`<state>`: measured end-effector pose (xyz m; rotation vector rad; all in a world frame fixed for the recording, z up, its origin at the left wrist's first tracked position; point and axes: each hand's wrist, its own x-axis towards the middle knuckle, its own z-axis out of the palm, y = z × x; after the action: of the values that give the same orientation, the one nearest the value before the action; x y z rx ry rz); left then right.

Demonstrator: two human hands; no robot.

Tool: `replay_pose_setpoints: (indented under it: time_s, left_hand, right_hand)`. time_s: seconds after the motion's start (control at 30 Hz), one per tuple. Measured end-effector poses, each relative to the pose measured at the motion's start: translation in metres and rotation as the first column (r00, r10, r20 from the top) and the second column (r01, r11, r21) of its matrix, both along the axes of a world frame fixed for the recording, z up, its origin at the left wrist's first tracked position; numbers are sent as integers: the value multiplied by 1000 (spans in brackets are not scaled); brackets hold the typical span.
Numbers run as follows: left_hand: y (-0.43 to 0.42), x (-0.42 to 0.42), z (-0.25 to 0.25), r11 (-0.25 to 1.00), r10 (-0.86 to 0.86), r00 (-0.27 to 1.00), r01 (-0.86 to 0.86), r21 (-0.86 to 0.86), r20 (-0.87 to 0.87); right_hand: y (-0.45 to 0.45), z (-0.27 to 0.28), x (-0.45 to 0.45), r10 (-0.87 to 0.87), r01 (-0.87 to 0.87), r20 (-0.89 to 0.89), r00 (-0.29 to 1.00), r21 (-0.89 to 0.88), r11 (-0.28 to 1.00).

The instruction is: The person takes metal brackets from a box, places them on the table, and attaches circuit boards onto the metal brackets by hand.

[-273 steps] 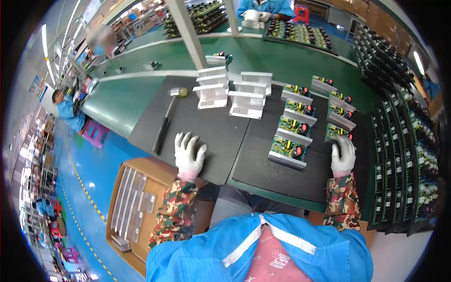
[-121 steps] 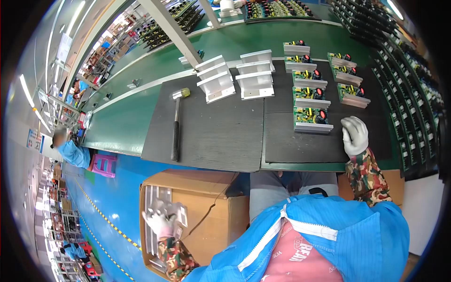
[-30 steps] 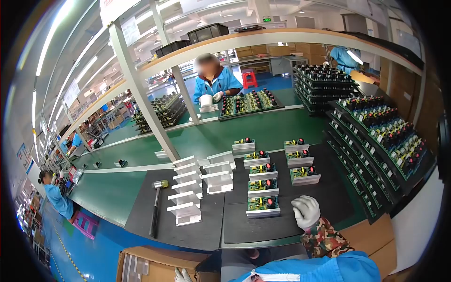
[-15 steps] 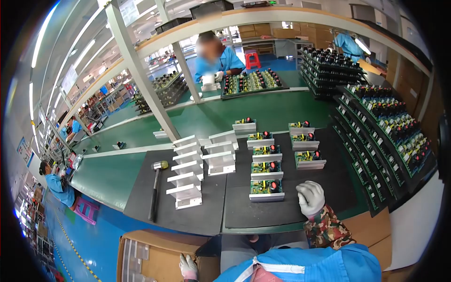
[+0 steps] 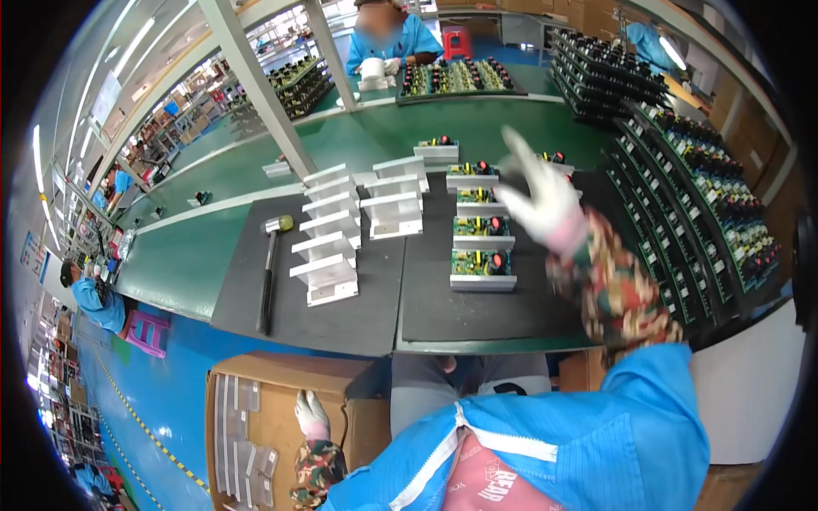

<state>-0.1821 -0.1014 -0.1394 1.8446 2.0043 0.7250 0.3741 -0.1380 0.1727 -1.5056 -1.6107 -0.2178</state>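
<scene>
Green bench (image 5: 179,264) runs around the black mat (image 5: 366,298), the reference for all positions below. Tray stack (image 5: 758,288), right of the mat: slanting black trays, the top one filled with rows of populated boards in black, red, yellow and white; lower tiers show mostly as green edges with white marks.

Cardboard box (image 5: 285,404), on the person's side of the mat, lower left: flaps folded out, brown interior. Contents: long grey metal-looking strips (image 5: 226,426) lined side by side along its left part, with shorter pieces beside them. Far tray (image 5: 464,97), beyond the mat: black, packed with rows of small components.

Hammer (image 5: 268,277), left part of the mat: dark handle toward the person, yellowish head away.

Right hand (image 5: 545,200), white glove, above the mat's right half: fingers spread wide, blurred, nothing seen in its grasp; contact with the boards behind it cannot be told.

Brackets (image 5: 328,277), mat's left half: silvery, standing in two rows.

Circuit boards (image 5: 483,264), mat's right half: green, yellow parts, red-topped dark cylinder, each with a silvery bar along the near edge; some hidden by the right hand.

Left hand (image 5: 313,415), gloved, over the box: fingers extended, close together, nothing seen held.
</scene>
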Motion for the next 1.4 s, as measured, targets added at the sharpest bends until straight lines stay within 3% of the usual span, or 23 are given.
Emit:
replay_pose_setpoints:
  time_s: [0.07,0.13,0.2,0.23,0.3,0.37,0.47,0.53,0.67,0.7,0.8,0.9,1.0,1.4]
  left_hand:
    - [2,-8,4,1000,-4,1000,5,18,-21]
    - [-7,-17,7,997,51,997,-48,63,-49]
    - [-15,-43,-8,990,85,994,-76,119,-69]
    - [-24,-53,-11,986,158,985,-153,73,-69]
    - [-39,-77,-25,952,305,952,-304,44,-14]
    - [-49,-111,-45,890,455,890,-455,-5,8]
    - [-60,-134,-41,747,646,744,-662,-58,-173]
    - [-66,-142,-35,708,668,694,-704,-59,-267]
    - [-72,-149,-56,756,611,686,-654,35,-395]
    - [-71,-159,-86,797,594,675,-568,205,-437]
    - [-74,-134,-83,839,426,791,-527,-137,-439]
    - [-78,-107,-85,841,264,816,-456,-291,-514]
    - [-84,-93,-95,844,304,766,-492,-213,-566]
    - [-85,-101,-83,851,285,829,-450,-272,-481]
  right_hand:
    - [35,31,6,-11,9,-28,1000,-82,997]
    - [61,34,9,-55,56,11,998,-114,992]
    - [62,20,-4,18,-9,108,994,-90,996]
    - [63,4,-13,53,-38,130,990,-113,993]
    - [55,-32,-24,121,-75,340,933,-146,986]
    - [45,-51,-39,146,-33,368,918,-295,955]
    - [40,-80,-37,150,-15,412,899,-312,950]
    - [36,-89,-35,124,35,447,886,-330,943]
    - [31,-106,-29,94,132,444,891,-453,881]
    - [30,-112,-28,92,146,435,896,-482,864]
    - [27,-125,-29,75,144,423,903,-462,875]
    - [28,-127,-28,67,116,388,919,-431,895]
    - [26,-128,-28,63,100,368,927,-407,908]
    - [26,-128,-30,40,136,380,924,-424,895]
